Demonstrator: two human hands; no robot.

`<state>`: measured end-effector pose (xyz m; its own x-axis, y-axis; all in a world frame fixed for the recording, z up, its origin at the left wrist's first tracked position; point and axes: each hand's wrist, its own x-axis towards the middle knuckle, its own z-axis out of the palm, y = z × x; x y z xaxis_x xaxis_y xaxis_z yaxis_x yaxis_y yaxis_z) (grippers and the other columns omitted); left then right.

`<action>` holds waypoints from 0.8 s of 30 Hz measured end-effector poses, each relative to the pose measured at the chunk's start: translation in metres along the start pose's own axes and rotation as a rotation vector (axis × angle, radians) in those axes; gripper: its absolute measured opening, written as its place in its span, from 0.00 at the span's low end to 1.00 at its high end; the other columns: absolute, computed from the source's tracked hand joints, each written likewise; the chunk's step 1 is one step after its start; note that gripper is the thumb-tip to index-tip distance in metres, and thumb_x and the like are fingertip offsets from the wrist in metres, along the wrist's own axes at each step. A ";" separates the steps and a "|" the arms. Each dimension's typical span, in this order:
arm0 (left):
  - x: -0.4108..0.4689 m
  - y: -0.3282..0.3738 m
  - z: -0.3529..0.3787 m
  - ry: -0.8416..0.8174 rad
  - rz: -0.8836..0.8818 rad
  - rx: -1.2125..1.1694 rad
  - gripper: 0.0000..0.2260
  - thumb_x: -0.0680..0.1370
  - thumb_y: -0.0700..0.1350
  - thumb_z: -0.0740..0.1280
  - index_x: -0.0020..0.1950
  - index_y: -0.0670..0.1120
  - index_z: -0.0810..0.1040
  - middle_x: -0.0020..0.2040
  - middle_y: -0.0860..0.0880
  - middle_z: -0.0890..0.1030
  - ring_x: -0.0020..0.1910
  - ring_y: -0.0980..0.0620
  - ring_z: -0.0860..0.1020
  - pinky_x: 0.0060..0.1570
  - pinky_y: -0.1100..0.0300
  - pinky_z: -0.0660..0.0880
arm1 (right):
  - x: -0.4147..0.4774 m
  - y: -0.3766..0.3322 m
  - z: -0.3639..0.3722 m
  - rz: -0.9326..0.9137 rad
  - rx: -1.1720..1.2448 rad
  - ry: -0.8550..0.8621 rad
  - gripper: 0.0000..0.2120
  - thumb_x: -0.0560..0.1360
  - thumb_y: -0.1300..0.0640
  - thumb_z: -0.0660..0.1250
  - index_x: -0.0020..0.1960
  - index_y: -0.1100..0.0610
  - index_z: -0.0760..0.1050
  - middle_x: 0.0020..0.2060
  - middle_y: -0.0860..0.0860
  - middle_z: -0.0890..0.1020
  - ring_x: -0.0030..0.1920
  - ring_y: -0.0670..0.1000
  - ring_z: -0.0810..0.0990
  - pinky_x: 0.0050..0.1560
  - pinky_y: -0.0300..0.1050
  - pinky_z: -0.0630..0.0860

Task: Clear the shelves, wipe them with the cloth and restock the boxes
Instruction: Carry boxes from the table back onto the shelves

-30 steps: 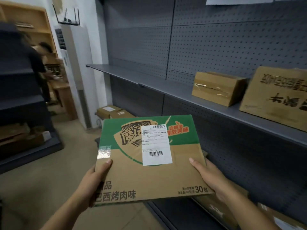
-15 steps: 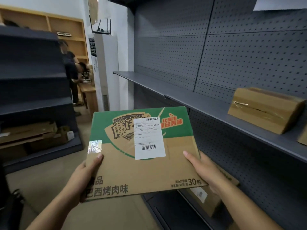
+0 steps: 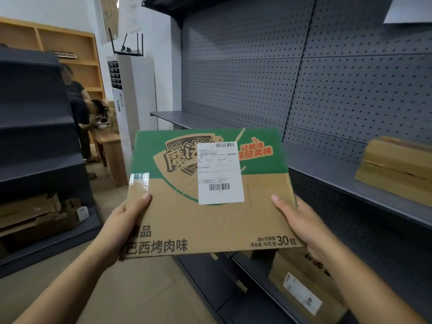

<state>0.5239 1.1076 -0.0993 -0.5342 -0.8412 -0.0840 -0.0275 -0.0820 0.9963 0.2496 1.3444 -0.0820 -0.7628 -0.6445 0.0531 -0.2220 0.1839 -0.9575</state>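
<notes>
Centrally, both hands grip the green box (image 3: pixel 210 190) by its side edges: left hand (image 3: pixel 121 226), right hand (image 3: pixel 304 224), thumbs on top; the grey shelf (image 3: pixel 327 176) lies open at right.

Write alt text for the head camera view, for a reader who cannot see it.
The left hand and right hand hold a green and brown carton, white shipping label on top, by its side edges before grey pegboard shelving. A taped brown box sits on the shelf at right.
</notes>
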 end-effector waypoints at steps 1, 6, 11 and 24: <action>0.009 0.007 0.000 -0.012 0.006 -0.011 0.19 0.80 0.58 0.66 0.63 0.45 0.76 0.48 0.38 0.86 0.46 0.36 0.85 0.41 0.50 0.83 | 0.005 -0.005 0.001 -0.003 -0.001 0.019 0.11 0.79 0.39 0.66 0.59 0.38 0.77 0.47 0.43 0.87 0.46 0.47 0.87 0.47 0.49 0.82; 0.054 0.036 0.007 -0.049 0.087 -0.012 0.18 0.80 0.58 0.66 0.61 0.46 0.78 0.46 0.41 0.87 0.43 0.41 0.86 0.44 0.50 0.83 | 0.029 -0.035 -0.002 -0.037 -0.011 0.097 0.11 0.79 0.38 0.64 0.58 0.39 0.78 0.44 0.41 0.87 0.42 0.45 0.87 0.45 0.48 0.80; 0.104 0.066 0.020 -0.117 0.120 -0.021 0.22 0.78 0.62 0.66 0.63 0.47 0.77 0.48 0.40 0.86 0.47 0.38 0.86 0.48 0.47 0.83 | 0.061 -0.059 -0.012 -0.076 -0.005 0.169 0.12 0.79 0.36 0.64 0.57 0.40 0.78 0.45 0.43 0.87 0.44 0.47 0.87 0.47 0.49 0.81; 0.244 0.140 0.098 -0.258 0.234 -0.021 0.26 0.76 0.65 0.67 0.64 0.47 0.75 0.51 0.38 0.86 0.46 0.38 0.86 0.41 0.48 0.84 | 0.156 -0.102 -0.057 -0.147 -0.006 0.345 0.11 0.79 0.37 0.63 0.57 0.39 0.77 0.45 0.42 0.87 0.44 0.46 0.87 0.45 0.48 0.80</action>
<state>0.3065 0.9432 0.0218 -0.7202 -0.6757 0.1573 0.1370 0.0837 0.9870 0.1187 1.2674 0.0402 -0.8819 -0.3767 0.2835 -0.3475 0.1128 -0.9309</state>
